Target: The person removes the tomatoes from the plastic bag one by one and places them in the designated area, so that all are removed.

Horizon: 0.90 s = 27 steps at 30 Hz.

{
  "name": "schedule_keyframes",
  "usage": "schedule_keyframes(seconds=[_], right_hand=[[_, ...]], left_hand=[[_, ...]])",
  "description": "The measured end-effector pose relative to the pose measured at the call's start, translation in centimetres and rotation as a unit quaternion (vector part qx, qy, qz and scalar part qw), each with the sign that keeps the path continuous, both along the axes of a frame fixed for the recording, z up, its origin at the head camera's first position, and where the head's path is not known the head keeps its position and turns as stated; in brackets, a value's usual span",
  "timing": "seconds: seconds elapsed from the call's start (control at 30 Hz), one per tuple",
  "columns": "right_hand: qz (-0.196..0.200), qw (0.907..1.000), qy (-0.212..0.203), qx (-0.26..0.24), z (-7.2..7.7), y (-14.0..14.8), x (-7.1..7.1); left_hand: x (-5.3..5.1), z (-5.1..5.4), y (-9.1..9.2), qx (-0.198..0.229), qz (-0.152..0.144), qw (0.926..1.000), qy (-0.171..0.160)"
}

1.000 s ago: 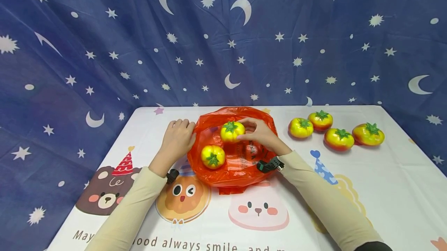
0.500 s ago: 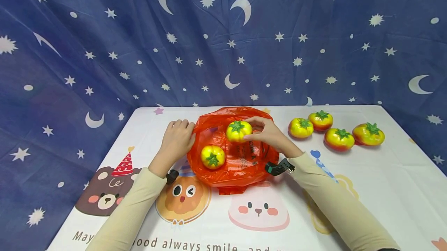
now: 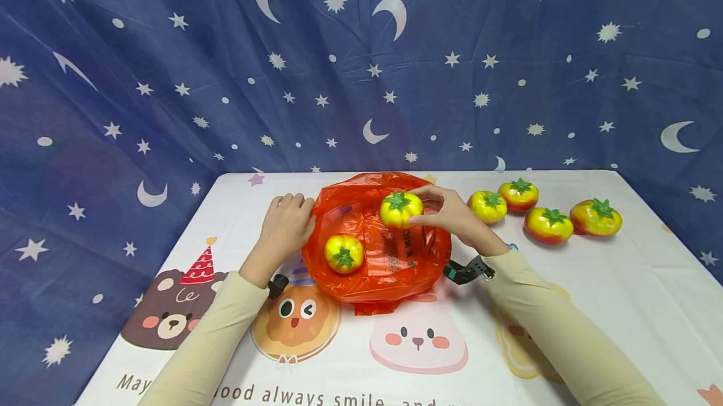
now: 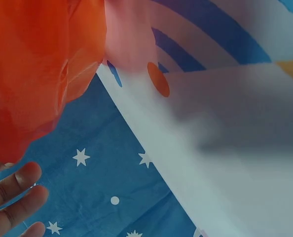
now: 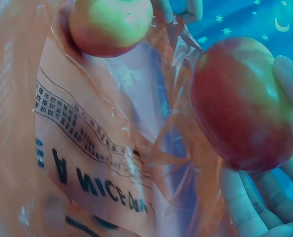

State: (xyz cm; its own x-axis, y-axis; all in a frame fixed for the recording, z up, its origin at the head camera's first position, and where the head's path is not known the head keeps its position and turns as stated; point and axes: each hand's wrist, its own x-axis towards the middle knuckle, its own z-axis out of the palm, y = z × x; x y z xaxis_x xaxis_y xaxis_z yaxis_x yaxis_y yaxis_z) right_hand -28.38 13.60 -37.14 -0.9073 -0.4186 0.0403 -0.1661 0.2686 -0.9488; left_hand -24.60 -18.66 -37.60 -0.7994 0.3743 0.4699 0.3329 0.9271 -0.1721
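Observation:
In the head view a red plastic bag (image 3: 375, 287) lies wide open on the table, with printed lettering inside. My left hand (image 3: 287, 227) pinches its left rim; in the left wrist view the fingertips (image 4: 25, 180) show beside the bag (image 4: 38, 64). Over the bag's right part, my right hand (image 3: 452, 214) holds a yellow-and-red tomato (image 3: 401, 210) with a green leafy top. Fingers and thumb wrap its side, and in the right wrist view the held tomato (image 5: 245, 106) shows its red underside. A second tomato (image 3: 344, 253) rests inside the bag at the left.
Several similar tomatoes (image 3: 548, 226) sit in a loose group on the table's right side. The white tablecloth (image 3: 638, 305) has cartoon faces and lettering. A blue curtain (image 3: 361, 80) with moons and stars hangs behind the table.
My right hand has moved to the right with the tomato, from the bag's middle toward its right rim. The left hand and the second tomato have stayed in place.

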Motion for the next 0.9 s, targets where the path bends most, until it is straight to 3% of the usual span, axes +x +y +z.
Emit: schedule_keyframes(seconds=[0.23, 0.9], right_hand=[[-0.017, 0.9996, 0.004, 0.022, 0.9, 1.3, 0.4], [-0.062, 0.9963, 0.01, 0.058, 2.7, 5.6, 1.9]], left_hand=[[-0.1, -0.1, 0.0, 0.001, -0.006, 0.9999, 0.014], [0.0, -0.3, -0.1, 0.001, -0.005, 0.9999, 0.012]])
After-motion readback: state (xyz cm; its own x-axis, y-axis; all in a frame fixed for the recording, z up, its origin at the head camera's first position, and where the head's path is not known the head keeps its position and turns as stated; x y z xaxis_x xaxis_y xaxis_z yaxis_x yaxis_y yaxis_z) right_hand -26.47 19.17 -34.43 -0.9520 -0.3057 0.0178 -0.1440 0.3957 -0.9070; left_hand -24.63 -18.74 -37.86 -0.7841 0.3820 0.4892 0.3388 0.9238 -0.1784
